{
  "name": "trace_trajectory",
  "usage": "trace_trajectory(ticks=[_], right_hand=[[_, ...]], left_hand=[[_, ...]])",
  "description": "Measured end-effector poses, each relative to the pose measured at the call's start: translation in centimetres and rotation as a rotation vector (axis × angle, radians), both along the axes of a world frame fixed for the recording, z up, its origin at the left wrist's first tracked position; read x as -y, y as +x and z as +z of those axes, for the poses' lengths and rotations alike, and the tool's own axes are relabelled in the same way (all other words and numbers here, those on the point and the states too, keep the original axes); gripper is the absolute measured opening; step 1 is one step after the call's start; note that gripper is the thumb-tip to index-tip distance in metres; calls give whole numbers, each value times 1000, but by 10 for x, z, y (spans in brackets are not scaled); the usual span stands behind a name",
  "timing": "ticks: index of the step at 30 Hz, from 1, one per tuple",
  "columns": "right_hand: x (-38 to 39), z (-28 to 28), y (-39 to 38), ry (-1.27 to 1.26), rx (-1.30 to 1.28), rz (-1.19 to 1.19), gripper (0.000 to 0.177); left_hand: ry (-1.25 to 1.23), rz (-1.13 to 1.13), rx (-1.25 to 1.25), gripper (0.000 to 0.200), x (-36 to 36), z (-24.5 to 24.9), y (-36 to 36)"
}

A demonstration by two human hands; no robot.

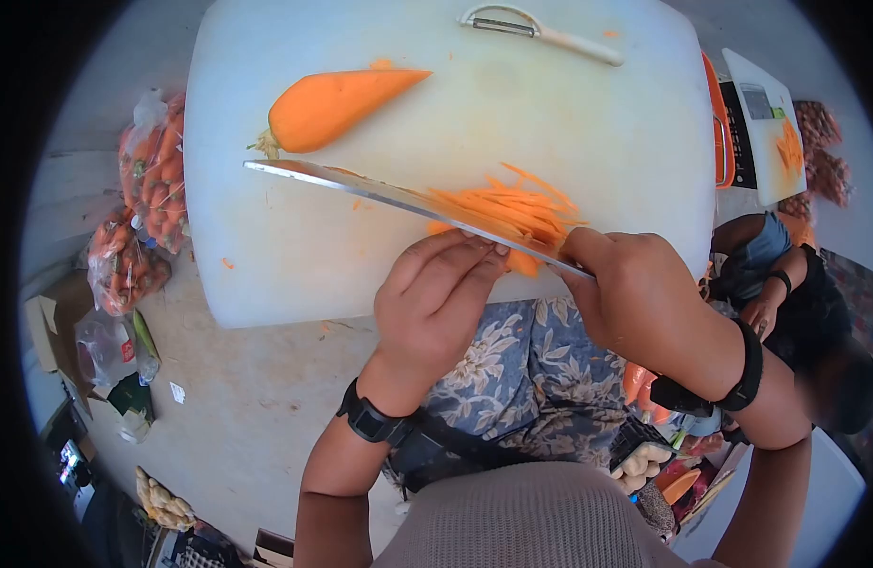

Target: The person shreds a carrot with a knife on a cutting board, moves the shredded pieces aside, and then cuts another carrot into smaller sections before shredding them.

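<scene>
My right hand [635,289] grips a long kitchen knife [379,197] at its near end, where the fingers hide the handle. The blade slants up to the left across the cutting board [294,256]. Curled fingertips of my left hand [438,295] press down beside the blade on a piece of carrot [523,264], which they mostly cover. Thin carrot shreds [517,206] lie heaped just beyond the blade. Farther off rests a large peeled carrot [337,109], its stem end to the left. A white peeler [540,36] lies near the board's far edge.
Bags of carrots [157,180] stand on the floor to the left. At the right, another person [786,284] sits near a second board [772,123] with carrot shreds. An orange container [718,123] sits beside my board. Potatoes in a bag [164,500] lie lower left.
</scene>
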State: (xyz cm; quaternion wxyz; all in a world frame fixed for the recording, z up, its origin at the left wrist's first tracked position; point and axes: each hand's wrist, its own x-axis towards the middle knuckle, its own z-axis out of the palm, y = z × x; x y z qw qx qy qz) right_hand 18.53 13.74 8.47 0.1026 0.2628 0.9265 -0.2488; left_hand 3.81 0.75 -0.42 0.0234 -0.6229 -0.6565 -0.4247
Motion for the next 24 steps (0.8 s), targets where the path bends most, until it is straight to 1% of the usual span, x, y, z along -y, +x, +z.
trace_trajectory(ticks=[1,5,8,11,13,16,17,19,24], right_hand=[[0,-1,1,-30,-73,-59,13],[2,13,8,-17,-68,-65,11],[8,35,14,3,-63,-54,11],[9,45,17,13,9,-33,11],[9,47,19,-12,101,-18,10],[10,47,21,-9,148,-15,10],[10,46,21,-10,150,-15,10],[10,42,22,56,100,78,9],[8,46,13,74,168,129,7]], left_hand=[[33,11,13,19,-1,-1,0],[58,26,16,18,-1,-3,0],[13,21,-31,20,3,4,-1],[2,39,-44,23,6,0,-1],[34,38,-45,27,7,-3,-1],[58,42,-40,25,6,-6,-1],[56,42,-37,25,6,-5,-1],[58,47,-44,24,5,-3,-1],[66,47,-51,24,2,-2,-2]])
